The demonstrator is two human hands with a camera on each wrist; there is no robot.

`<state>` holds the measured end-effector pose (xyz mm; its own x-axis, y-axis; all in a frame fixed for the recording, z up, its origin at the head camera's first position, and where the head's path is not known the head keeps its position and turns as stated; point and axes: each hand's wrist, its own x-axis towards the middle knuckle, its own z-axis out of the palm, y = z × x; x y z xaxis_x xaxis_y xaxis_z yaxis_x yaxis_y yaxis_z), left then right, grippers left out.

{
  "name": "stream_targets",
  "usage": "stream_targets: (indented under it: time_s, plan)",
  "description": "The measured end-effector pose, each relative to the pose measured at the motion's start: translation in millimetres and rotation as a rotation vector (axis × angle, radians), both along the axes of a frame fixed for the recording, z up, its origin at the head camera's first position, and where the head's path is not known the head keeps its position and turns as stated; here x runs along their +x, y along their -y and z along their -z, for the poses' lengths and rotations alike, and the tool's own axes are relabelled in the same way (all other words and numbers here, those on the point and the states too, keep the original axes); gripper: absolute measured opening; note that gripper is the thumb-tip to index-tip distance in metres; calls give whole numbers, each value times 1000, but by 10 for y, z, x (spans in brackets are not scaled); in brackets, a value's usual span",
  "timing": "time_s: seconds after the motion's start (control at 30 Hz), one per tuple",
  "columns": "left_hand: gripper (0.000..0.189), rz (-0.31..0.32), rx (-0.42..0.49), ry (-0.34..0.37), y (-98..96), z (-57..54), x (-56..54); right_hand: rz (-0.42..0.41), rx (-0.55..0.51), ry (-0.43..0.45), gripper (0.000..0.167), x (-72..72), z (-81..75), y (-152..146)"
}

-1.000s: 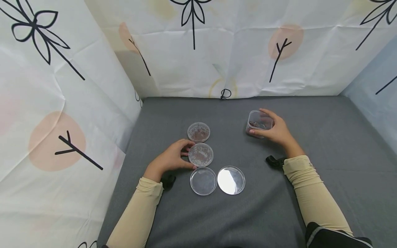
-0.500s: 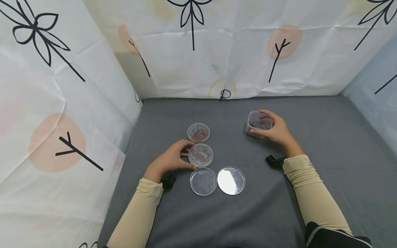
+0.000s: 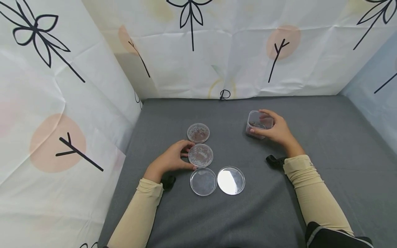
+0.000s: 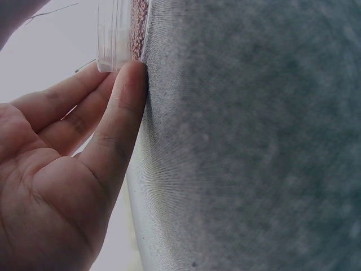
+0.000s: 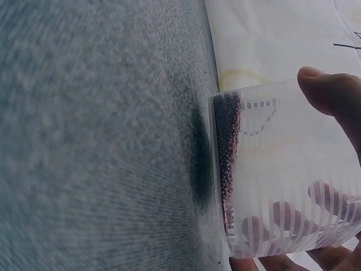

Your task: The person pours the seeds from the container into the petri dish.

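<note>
My left hand (image 3: 173, 156) holds the edge of a round, lidded petri dish (image 3: 201, 155), thumb on the near side and fingers on the far side. Small reddish-brown grains (image 4: 139, 28) lie inside that dish in the left wrist view. At the back right, my right hand (image 3: 277, 131) grips a clear plastic tub (image 3: 252, 128) between thumb and fingers. A layer of dark reddish grains (image 5: 227, 152) covers the tub's bottom in the right wrist view. Whether the tub touches the cloth, I cannot tell.
Another petri dish with brownish grains (image 3: 198, 133) stands just behind the held one. Nearer me, two clear round dishes or lids, the left (image 3: 203, 182) and the right (image 3: 231, 180), lie side by side. Grey cloth (image 3: 248, 220) covers the table; patterned white sheets (image 3: 235, 62) enclose it.
Both hands keep their places on the dish and the tub. Only the head view has shifted very slightly.
</note>
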<state>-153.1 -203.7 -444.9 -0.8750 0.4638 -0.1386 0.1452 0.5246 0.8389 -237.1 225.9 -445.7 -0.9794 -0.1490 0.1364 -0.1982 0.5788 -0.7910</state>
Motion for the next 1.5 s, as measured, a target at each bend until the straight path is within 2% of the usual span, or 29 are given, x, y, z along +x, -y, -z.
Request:
stream_targets:
  time_s: [0.47,0.93,1.17,1.5]
  plan:
    - [86,7,-4,-12,4,20,-3,-47,-2,-4,84,63,-50,149]
    - [87,6,12,-14,8,30,-36,-143,22,-30,84,123,-142,432]
    - [88,3,-4,-21,18,14,-14,-218,6,-68,85,181,-183,543]
    - [91,3,17,-17,35,15,29,-254,18,-77,86,233,-164,591]
